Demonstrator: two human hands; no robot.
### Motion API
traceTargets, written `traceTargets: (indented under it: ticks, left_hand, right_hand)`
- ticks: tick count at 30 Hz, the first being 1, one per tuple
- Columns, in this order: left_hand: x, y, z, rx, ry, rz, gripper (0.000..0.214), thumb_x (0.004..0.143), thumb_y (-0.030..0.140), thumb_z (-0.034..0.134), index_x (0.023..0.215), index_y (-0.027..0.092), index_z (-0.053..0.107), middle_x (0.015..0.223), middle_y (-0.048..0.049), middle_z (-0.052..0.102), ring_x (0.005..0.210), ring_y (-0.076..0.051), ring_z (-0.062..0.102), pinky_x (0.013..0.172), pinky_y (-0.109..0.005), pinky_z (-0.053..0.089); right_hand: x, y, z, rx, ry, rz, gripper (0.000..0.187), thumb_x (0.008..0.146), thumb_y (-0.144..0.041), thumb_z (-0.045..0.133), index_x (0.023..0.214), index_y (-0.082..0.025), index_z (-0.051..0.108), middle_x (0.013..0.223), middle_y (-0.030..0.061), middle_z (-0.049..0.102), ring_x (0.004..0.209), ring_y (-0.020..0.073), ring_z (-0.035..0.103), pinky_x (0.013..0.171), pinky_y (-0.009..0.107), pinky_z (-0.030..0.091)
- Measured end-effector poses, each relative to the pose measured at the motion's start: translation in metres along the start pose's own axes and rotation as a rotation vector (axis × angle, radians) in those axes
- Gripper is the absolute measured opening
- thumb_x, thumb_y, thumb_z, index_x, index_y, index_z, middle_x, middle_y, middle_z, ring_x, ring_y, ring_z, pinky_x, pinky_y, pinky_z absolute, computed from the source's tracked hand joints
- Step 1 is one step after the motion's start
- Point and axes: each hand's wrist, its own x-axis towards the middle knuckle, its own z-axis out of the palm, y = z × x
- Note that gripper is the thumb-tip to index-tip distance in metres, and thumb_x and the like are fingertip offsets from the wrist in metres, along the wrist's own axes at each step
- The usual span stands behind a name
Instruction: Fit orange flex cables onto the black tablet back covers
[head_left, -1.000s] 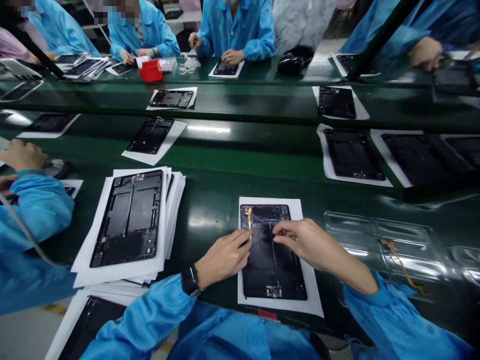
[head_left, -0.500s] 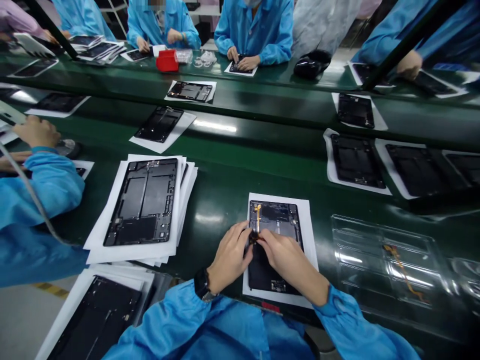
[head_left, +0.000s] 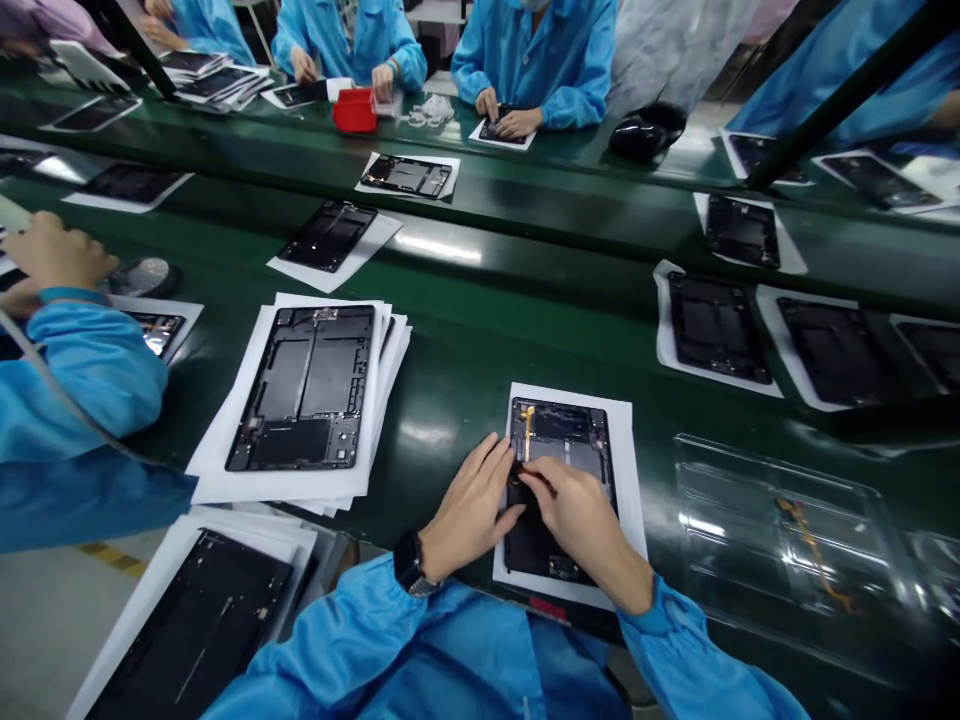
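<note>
An opened black tablet housing (head_left: 577, 425) lies on a white sheet (head_left: 630, 480) in front of me. Along its upper left side runs an orange flex cable (head_left: 528, 430). My right hand (head_left: 581, 515) reaches over the housing, thumb and forefinger pinched at the lower end of that cable; the very tip is hidden by the fingers. At the housing's left edge my left hand (head_left: 466, 515) rests with its fingers stretched out, holding nothing.
A clear plastic tray (head_left: 720, 560) with another orange flex cable (head_left: 814, 555) stands at right. Stacked tablet housings on paper (head_left: 300, 390) lie left, more (head_left: 187, 640) below them. Further housings (head_left: 716, 325) line the bench. A co-worker's arm (head_left: 90, 370) is at far left.
My left hand has let go near the cable's end and its fingers have straightened at the housing's edge. My right hand still pinches there. The view has shifted slightly.
</note>
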Motion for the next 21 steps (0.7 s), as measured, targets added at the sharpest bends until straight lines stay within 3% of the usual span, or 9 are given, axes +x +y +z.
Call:
traceTargets:
  ticks: [7,11,16,21]
  left_hand:
    - [-0.006,-0.011,-0.01,-0.048,-0.106,0.045,0.096,0.082,0.036,0.074,0.154,0.019,0.012,0.157,-0.0155,0.023,0.148,-0.027,0.012,0.119,-0.047,0.029]
    - [-0.007,-0.013,-0.01,-0.063,-0.113,0.04,0.103,0.079,0.036,0.077,0.155,0.021,0.01,0.158,-0.0148,0.022,0.148,-0.027,0.011,0.119,-0.047,0.028]
    - [-0.004,-0.012,-0.009,-0.084,-0.114,0.025,0.098,0.08,0.037,0.076,0.154,0.02,0.014,0.157,-0.0156,0.024,0.148,-0.029,0.015,0.119,-0.049,0.028]
    - [-0.005,-0.013,-0.008,-0.085,-0.104,0.017,0.094,0.076,0.039,0.079,0.15,0.016,0.024,0.155,-0.0166,0.029,0.147,-0.028,0.018,0.119,-0.047,0.027]
  right_hand:
    - [-0.008,0.006,0.002,0.127,0.043,0.056,0.012,0.095,-0.02,0.051,0.096,-0.021,0.063,0.092,0.0035,0.072,0.08,0.0208,0.069,0.072,0.029,0.05]
    - [-0.011,0.007,0.004,0.162,0.084,0.054,0.01,0.095,-0.021,0.053,0.098,-0.021,0.063,0.095,0.0032,0.073,0.082,0.0202,0.069,0.073,0.028,0.05]
    - [-0.007,-0.002,0.008,0.01,0.044,0.005,0.013,0.097,-0.02,0.049,0.098,-0.02,0.062,0.092,0.0046,0.071,0.079,0.0196,0.068,0.069,0.027,0.048]
    - [0.004,-0.015,0.001,-0.237,-0.09,-0.09,0.016,0.095,-0.012,0.047,0.092,-0.017,0.061,0.082,0.0055,0.069,0.07,0.0209,0.066,0.059,0.028,0.044]
